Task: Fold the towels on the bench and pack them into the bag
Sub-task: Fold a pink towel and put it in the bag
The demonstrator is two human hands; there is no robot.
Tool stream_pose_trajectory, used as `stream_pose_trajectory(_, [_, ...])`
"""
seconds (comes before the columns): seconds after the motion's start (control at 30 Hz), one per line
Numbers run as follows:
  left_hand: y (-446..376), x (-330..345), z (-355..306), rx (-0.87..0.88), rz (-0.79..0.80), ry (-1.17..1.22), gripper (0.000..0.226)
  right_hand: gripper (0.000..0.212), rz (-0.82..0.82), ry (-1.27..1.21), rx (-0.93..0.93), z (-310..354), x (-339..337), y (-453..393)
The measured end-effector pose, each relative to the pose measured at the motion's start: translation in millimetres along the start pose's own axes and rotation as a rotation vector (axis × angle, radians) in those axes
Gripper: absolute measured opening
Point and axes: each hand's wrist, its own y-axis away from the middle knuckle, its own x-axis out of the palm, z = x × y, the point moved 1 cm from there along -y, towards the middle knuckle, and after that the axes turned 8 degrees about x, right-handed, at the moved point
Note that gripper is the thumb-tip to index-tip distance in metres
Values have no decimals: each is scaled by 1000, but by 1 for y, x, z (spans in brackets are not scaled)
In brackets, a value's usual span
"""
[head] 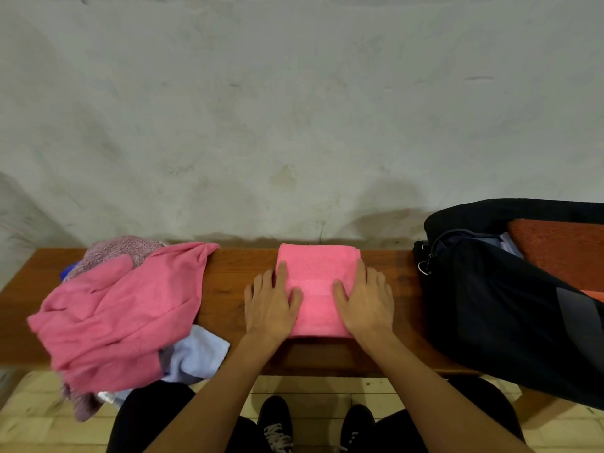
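A folded pink towel (316, 269) lies in the middle of the wooden bench (228, 282). My left hand (271, 302) lies flat on its left edge, fingers straight, partly on the wood. My right hand (364, 302) presses flat on its right edge. At the right end of the bench sits the open black bag (490, 305), with an orange-red towel (559, 253) and a bit of pale cloth showing inside it. At the left end lies a heap of unfolded towels: a big pink one (121, 315), a mauve speckled one (117, 250) and a light blue one (196, 354).
A rough grey wall (294, 109) rises right behind the bench. The heap hangs over the bench's front edge toward the tiled floor (310, 390). My knees and black shoes (313, 423) are just in front of the bench.
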Motion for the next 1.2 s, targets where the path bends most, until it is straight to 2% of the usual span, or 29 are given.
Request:
stream_pose_trajectory(0.07, [0, -6, -4, -14, -4, 66, 58, 65, 17, -5, 76, 1, -3, 5])
stream_pose_trajectory(0.17, [-3, -14, -10, -133, 34, 465, 62, 52, 92, -56, 161, 2, -11, 10])
stream_pose_trajectory(0.23, [-8, -20, -9, -247, 67, 675, 66, 43, 211, -82, 209, 2, -17, 8])
stream_pose_trajectory(0.33, [-12, -25, -5, -396, 164, 764, 59, 45, 427, -98, 259, 2, -24, 1])
stream_pose_trajectory(0.5, [-1, -30, -3, -450, 225, 942, 32, 37, 535, -171, 245, -1, -29, -4])
stream_pose_trajectory(0.6, [6, -34, -1, -433, 235, 1049, 32, 32, 641, -476, 286, -2, -32, -5])
stream_pose_trajectory(0.67, [9, -38, 0, -428, 230, 1154, 33, 40, 714, -682, 327, 1, -39, -2])
stream_pose_trajectory(0.8, [10, -43, 3, -448, 202, 1249, 38, 72, 690, -766, 137, 7, -50, 1])
stream_pose_trajectory(0.9, [11, -49, 3, -474, 225, 1341, 44, 89, 786, -846, 29, 10, -54, 3])
stream_pose_trajectory(1.07, [7, -61, -3, -403, 169, 1413, 54, 74, 720, -782, 5, 8, -67, 3])
stream_pose_trajectory(1.2, [-1, -75, -16, -280, 142, 1503, 60, 65, 587, -617, -118, 0, -81, -7])
